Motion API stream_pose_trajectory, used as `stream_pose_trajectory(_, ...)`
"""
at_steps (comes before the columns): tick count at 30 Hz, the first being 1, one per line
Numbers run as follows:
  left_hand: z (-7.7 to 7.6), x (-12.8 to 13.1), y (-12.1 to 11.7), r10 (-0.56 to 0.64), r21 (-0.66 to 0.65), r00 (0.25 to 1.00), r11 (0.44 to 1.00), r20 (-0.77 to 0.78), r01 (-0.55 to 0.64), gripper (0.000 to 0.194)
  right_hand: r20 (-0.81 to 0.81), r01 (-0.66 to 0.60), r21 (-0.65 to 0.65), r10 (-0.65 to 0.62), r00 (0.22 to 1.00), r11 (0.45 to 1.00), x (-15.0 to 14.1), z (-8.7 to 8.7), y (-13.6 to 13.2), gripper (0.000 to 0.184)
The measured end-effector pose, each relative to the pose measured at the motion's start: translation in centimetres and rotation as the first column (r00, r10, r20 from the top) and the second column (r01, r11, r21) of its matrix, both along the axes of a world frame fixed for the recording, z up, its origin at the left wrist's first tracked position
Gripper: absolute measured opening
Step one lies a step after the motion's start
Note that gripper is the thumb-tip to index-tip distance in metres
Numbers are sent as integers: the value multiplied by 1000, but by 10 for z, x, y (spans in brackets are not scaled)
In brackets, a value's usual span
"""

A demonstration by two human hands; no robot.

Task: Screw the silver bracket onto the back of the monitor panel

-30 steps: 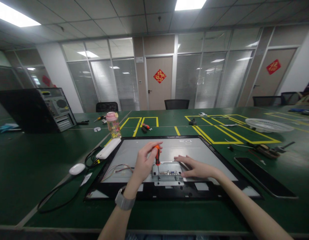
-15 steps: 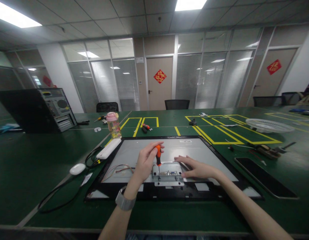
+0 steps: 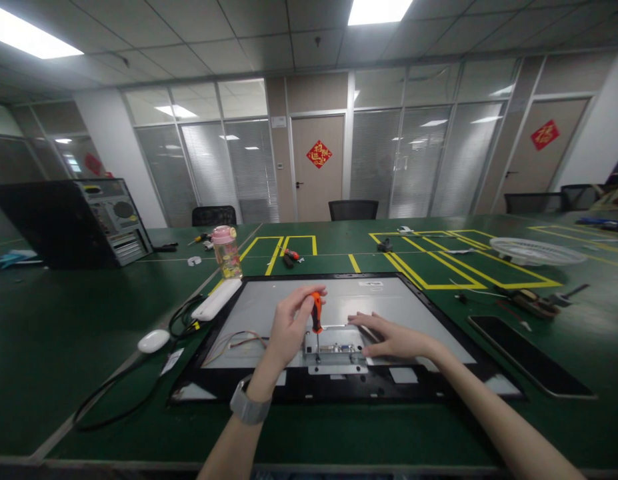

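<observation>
A monitor panel (image 3: pixel 269 303) lies face down on the green table, its silver back up inside a black frame. My left hand (image 3: pixel 289 327) is closed round an orange-handled screwdriver (image 3: pixel 316 313), held upright with its tip on the small metal board cover (image 3: pixel 339 357) near the panel's front edge. My right hand (image 3: pixel 391 333) lies flat, fingers stretched out, on the panel just right of that cover. A watch sits on my left wrist. Thin coloured wires (image 3: pixel 239 339) run across the panel to the left of my left hand.
A white mouse (image 3: pixel 153 341) with a black cable, a white bar (image 3: pixel 217 298) and a pink-lidded bottle (image 3: pixel 226 251) stand left of the panel. A computer case (image 3: pixel 73 220) lies far left. A black strip (image 3: pixel 529 357), tools and a white fan grille (image 3: pixel 539 251) lie right.
My left hand's fingers have shifted slightly round the screwdriver handle, which stays upright on the same spot. My right hand has not moved.
</observation>
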State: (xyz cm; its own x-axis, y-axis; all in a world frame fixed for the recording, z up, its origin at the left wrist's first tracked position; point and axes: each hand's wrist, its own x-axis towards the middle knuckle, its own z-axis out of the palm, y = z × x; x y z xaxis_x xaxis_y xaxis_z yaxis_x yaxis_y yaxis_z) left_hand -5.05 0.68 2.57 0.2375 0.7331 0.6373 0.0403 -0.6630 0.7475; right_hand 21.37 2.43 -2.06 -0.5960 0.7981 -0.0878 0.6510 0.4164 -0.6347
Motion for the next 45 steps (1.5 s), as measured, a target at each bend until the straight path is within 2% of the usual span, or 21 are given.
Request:
stream_pose_trajectory(8,-1,1,5,135,75,990,988,-34,-132,16,9,-3,3,3,1000,1000,0,0,1,77)
stream_pose_trajectory(13,1,0,2,45,33,999,998,-10,-45,30,5,-14,12,14,1000,1000,2,-3,3,75)
stream_pose_trajectory(15,1,1,2,45,8,999,999,11,-45,29,8,-10,13,10,1000,1000,2,-3,3,75)
stream_pose_trajectory(19,0,1,6,173,34,985,984,14,-173,18,11,3,4,-4,1000,1000,1,0,0,76)
stream_pose_trajectory(21,-1,1,7,201,55,980,978,13,-201,15,11,9,0,-9,1000,1000,0,1,-1,76)
stream_pose_trajectory(27,-1,0,5,102,1,994,995,44,-102,29,11,10,-1,-10,1000,1000,0,0,0,77)
stream_pose_trajectory(30,-1,0,5,113,-33,991,993,73,-111,26,13,7,4,-7,1000,1000,1,0,0,76)
stream_pose_trajectory(35,-1,1,7,195,79,980,977,42,-198,15,14,0,8,0,1000,1000,0,2,0,76)
stream_pose_trajectory(37,-1,1,6,184,101,983,977,23,-185,15,16,4,4,-4,1000,1000,-1,3,-1,77)
stream_pose_trajectory(41,-2,0,3,105,49,994,993,12,-105,28,17,2,3,-2,1000,1000,-1,3,-2,76)
stream_pose_trajectory(45,-2,-1,3,149,99,989,984,8,-149,20,13,4,-1,-4,1000,1000,0,3,-2,76)
